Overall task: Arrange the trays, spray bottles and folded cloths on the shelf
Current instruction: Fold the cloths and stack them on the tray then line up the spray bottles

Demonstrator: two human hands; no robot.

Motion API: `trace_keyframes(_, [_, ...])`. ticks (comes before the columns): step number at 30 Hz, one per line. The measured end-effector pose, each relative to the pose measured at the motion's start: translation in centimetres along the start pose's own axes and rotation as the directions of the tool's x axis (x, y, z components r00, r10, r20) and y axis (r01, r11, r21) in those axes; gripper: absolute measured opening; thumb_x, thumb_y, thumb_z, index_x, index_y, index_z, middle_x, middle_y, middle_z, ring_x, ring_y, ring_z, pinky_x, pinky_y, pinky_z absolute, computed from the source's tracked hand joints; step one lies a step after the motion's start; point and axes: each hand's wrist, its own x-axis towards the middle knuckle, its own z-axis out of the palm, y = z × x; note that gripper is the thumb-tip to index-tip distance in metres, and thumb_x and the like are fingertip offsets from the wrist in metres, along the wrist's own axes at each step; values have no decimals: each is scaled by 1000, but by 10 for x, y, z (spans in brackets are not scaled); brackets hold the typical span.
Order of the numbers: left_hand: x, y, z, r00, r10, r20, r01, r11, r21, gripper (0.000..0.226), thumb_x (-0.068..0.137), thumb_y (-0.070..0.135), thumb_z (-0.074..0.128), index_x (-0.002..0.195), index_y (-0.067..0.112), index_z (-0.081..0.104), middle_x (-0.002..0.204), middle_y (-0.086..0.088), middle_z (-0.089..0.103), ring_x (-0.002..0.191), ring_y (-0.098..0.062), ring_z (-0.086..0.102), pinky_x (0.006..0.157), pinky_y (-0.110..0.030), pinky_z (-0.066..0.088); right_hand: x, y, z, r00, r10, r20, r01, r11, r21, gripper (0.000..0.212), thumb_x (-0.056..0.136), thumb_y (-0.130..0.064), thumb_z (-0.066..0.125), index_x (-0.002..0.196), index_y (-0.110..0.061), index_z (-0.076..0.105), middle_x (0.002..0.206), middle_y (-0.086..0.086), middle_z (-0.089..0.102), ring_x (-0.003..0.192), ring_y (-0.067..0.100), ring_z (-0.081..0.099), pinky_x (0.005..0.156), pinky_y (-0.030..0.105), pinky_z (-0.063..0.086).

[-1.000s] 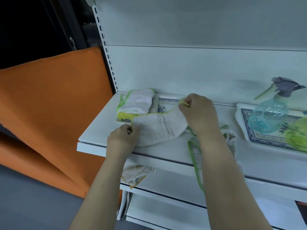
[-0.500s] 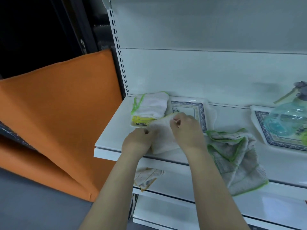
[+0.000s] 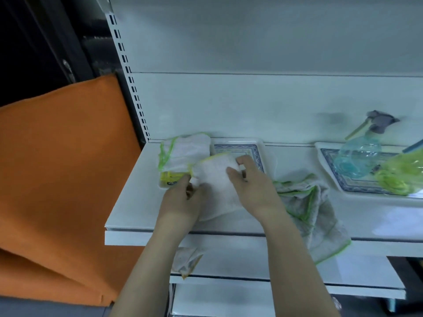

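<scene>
At far left, beside the shelf (image 3: 137,202), an orange sheet (image 3: 57,179) hangs against a dark room. On the shelf's left end sits a tray (image 3: 257,156) with a folded cloth (image 3: 185,152) already stacked on its left half, over something yellow. The left hand (image 3: 183,200) pinches the near left corner of a second cloth (image 3: 217,188), fingers (image 3: 186,181) clenched on its edge; the right hand (image 3: 254,188) presses it down from above, fingertips curled over its far fold. It lies half on the tray, half on the shelf.

Just right, a loose cloth (image 3: 315,213) lies crumpled, one corner hanging over the shelf front, still to be folded. Farther right a second tray (image 3: 329,161) holds a blue bottle (image 3: 359,154) and a green one (image 3: 402,172), seemingly done. Another rag (image 3: 186,259) sits on the lower shelf.

Roughly half done, I judge. Shelving is white metal, with a slotted upright at left.
</scene>
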Motion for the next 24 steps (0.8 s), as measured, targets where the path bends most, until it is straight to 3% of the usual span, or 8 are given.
trace_keyframes(4, [0,13,4,1000,5,18,2,932,-363,13,93,41,60,90,30,53,64,14,53,65,-14,55,66,-30,42,0,0,-6,995,-12,-96,38,960,278,14,97,-36,52,107,-27,50,76,8,63,62,18,54,65,34,47])
trace_keyframes(6, [2,18,9,985,-20,174,113,829,-548,23,87,42,68,107,36,56,92,15,72,88,-7,68,85,-31,51,2,0,-8,992,6,-128,49,903,427,12,98,-32,51,107,-26,52,81,11,63,68,15,55,68,34,48])
trace_keyframes(8, [5,19,18,960,-40,277,215,740,-637,49,77,45,74,120,33,55,115,7,71,107,-12,67,102,-43,47,3,0,-13,993,40,-114,31,825,564,9,100,-27,50,106,-24,55,91,16,65,78,17,59,73,36,51])
trace_keyframes(13, [8,33,32,844,-42,534,479,506,-717,54,83,44,63,130,17,59,124,-9,69,113,-25,66,92,-42,56,6,-4,-29,996,87,-4,-49,593,803,14,101,-22,48,109,-17,58,115,19,66,103,29,65,91,49,52])
trace_keyframes(15, [11,38,34,849,30,528,460,450,-765,47,90,36,58,133,16,58,125,-8,68,115,-24,65,93,-37,56,8,-3,-35,996,85,15,-59,545,836,18,101,-22,49,113,-12,56,117,21,65,105,29,64,93,47,52])
trace_keyframes(19, [21,39,40,954,-38,297,276,491,-826,57,89,7,65,137,34,51,123,-5,70,109,-23,68,93,-39,53,16,11,-41,989,147,-5,-95,663,743,16,98,-30,53,108,-19,58,106,19,70,97,31,69,87,51,54])
trace_keyframes(21, [25,39,40,989,-30,143,131,613,-779,59,87,3,68,131,41,55,108,-7,74,101,-21,71,90,-37,55,20,19,-40,978,203,-40,-132,760,636,14,92,-38,56,100,-28,60,102,13,71,94,32,69,85,53,56])
trace_keyframes(24, [32,41,42,998,44,-39,-58,821,-568,55,88,12,68,127,48,55,80,-1,67,72,-13,62,70,-18,52,26,27,-35,950,294,-108,-197,829,523,16,89,-37,57,104,-30,58,94,2,68,76,18,65,68,34,53])
